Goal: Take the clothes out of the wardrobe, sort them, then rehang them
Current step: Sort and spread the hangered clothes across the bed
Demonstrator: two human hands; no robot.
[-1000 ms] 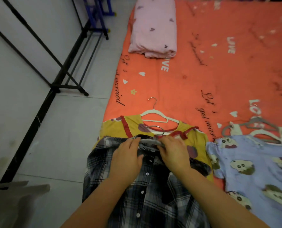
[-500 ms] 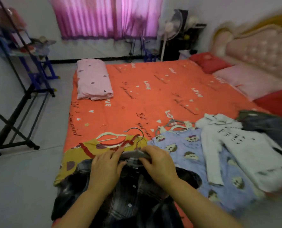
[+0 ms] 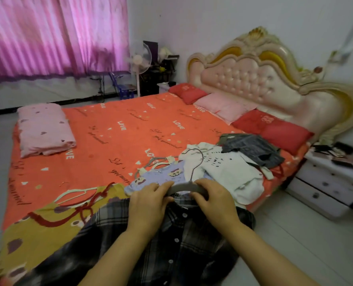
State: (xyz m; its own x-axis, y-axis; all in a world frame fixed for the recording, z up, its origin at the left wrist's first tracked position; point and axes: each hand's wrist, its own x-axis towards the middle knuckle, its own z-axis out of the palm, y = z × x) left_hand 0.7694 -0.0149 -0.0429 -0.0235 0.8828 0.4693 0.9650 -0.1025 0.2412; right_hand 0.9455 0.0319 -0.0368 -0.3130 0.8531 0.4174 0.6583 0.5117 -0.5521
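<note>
My left hand [image 3: 148, 205] and right hand [image 3: 214, 201] both grip the grey hanger [image 3: 189, 187] — one curled on each shoulder. The hanger sits in the collar of the plaid shirt [image 3: 177, 254], which lies at the bed's [image 3: 120, 145] near edge — partly over a yellow top [image 3: 37, 234].

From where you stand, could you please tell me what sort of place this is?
Most likely a home bedroom: a wide orange-sheeted bed, a tufted pink headboard with pillows against it, and pink curtains along the far wall.
</note>
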